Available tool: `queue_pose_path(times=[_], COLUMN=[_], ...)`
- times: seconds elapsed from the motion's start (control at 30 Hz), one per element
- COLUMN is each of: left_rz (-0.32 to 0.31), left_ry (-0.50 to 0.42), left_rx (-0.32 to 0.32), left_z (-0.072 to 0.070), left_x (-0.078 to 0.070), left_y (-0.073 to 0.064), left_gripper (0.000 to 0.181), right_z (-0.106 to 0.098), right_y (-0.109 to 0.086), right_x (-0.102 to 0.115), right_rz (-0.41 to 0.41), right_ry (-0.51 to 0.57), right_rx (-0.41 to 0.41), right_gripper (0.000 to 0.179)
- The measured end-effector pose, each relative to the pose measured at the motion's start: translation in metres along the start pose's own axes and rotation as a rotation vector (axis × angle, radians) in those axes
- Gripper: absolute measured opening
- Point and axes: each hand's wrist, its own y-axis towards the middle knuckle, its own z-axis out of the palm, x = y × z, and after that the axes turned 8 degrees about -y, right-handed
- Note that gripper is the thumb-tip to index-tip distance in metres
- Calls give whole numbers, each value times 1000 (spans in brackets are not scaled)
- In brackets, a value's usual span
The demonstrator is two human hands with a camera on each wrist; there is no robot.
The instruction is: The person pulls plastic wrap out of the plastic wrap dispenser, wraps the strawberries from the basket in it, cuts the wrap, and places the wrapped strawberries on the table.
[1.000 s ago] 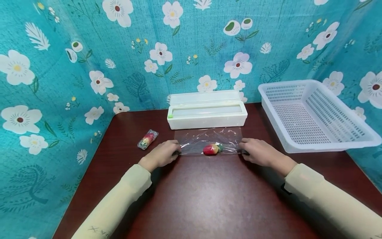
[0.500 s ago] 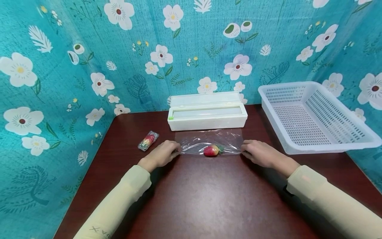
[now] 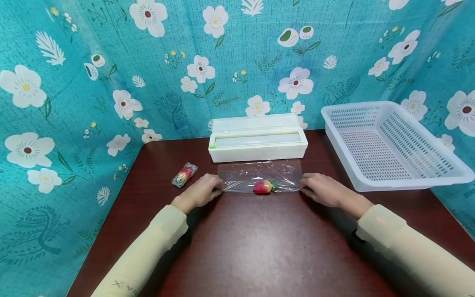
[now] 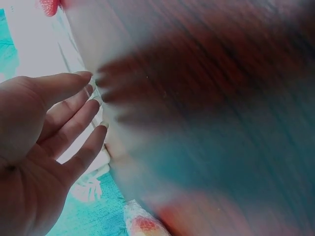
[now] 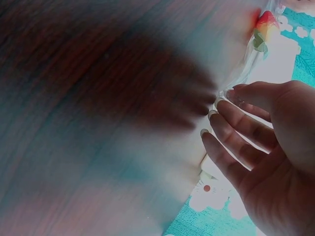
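Observation:
A sheet of clear cling film [image 3: 237, 170] lies on the table in front of the white dispenser box [image 3: 257, 153]. Near its front edge is a strawberry [image 3: 262, 187], red at the tip, yellow higher up, with green leaves, the film folded over it. My left hand [image 3: 203, 190] pinches the film's front left corner between thumb and forefinger. At the front right corner, my right hand [image 3: 322, 189] pinches it likewise. In the right wrist view, the film stretches from the fingertips [image 5: 221, 101] toward the strawberry [image 5: 266, 30].
A second strawberry [image 3: 184, 175], wrapped in film, lies left of my left hand. The dispenser's lid [image 3: 256, 122] stands raised, and a green cutter piece [image 3: 212, 146] sits at its left end. A white plastic basket [image 3: 356, 181] is at the right, before the flowered cloth [image 3: 237, 49].
The film's front edge has come over the strawberry and is held in taut folds across it. Both hands have barely moved; the head view has shifted slightly.

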Motion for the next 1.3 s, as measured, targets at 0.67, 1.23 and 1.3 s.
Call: queue_pose_path(times=[0.67,1.23,1.3], left_rz=[13,53,52], left_ry=[-86,-166,-163], left_rx=[-32,-87,-93], left_z=[-4,-4,-3], left_x=[4,5,7], left_y=[-5,-4,-3], left_gripper=[4,5,5], right_z=[-3,-6,-6], right_y=[-6,-6,-5], right_x=[-6,-15,-16], right_rz=[23,37,38], right_ry=[85,153,153], right_rx=[-24,-61,-69], right_gripper=[5,13,14])
